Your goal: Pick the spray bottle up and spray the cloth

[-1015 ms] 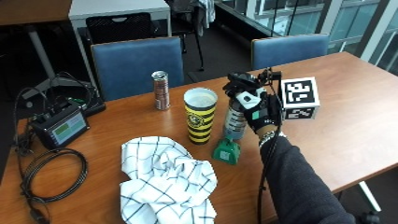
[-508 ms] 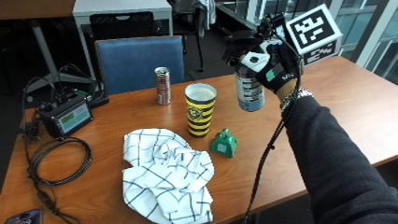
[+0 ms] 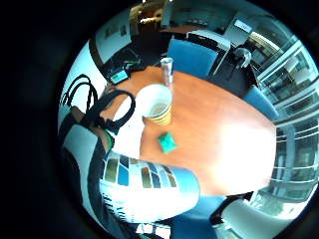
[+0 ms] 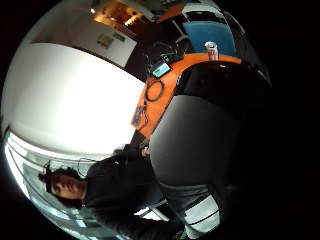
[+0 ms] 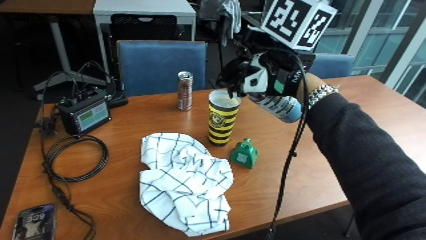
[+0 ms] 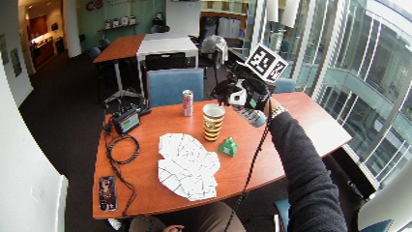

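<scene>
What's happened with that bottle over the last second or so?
The gloved right hand, already gripping the spray bottle beside the green cap, lifted it off the table and has now tipped it sideways in the air near the striped cup. The checked cloth, cup, can and cap seem to stay put.

Wooden tabletop (image 5: 373, 125) carries: crumpled white checked cloth (image 5: 186, 180), yellow-black striped cup (image 5: 223, 117), green cap (image 5: 244, 153) just beside cup, drink can (image 5: 184, 90), black monitor box (image 5: 83, 115), coiled cable (image 5: 73, 157), phone (image 5: 33, 222) at corner.
</scene>
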Demonstrator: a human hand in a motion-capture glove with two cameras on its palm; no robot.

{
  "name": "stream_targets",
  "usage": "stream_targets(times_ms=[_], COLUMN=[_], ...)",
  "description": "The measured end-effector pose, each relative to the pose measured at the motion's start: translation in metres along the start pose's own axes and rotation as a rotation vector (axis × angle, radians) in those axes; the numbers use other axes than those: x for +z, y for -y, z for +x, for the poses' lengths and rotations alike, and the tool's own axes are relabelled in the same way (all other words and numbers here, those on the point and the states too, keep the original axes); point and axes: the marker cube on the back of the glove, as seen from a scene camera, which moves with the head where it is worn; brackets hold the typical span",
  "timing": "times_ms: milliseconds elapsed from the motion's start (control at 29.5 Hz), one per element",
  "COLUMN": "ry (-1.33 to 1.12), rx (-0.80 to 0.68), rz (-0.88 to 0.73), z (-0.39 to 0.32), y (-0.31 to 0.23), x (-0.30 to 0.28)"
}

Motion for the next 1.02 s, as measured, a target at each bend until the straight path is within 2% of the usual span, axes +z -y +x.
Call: stream_targets(times_ms=[575,1015], ry=[-0.421,-0.558], rx=[-0.11,-0.128], rz=[-0.378,-0.504], z=[-0.057,-0.054], y=[0.014,0.001], x=[0.104,0.15])
